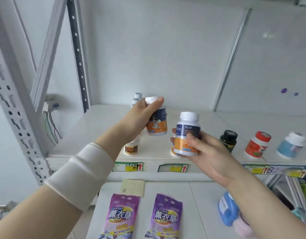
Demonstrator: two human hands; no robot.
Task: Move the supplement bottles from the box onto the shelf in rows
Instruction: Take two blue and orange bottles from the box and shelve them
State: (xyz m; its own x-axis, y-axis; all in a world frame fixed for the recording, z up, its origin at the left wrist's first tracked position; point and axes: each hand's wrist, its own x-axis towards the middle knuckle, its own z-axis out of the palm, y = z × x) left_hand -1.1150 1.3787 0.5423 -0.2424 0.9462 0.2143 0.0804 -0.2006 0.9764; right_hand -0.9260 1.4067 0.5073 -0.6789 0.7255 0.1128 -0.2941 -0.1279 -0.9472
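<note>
The left hand (141, 115) curls its fingers and thumb round the top of the first bottle (157, 125), up by the white cap, and holds it in the air over the shelf (90, 135). Holding it from the top leaves the bottom free, so it can be set down flat. The right hand (208, 152) wraps round the lower half of the second bottle (187, 133) and holds it upright, just above the front edge of the shelf. Both bottles look the same, blue and orange with white caps, so I think they belong in one row together. A row of bottles (137, 97) stands behind the left hand (I can't count them, the hand hides most). A black bottle (228, 140), a red bottle (257, 144) and a pale blue bottle (290, 145) stand further right, maybe each the start of a row. The box is not in view
</note>
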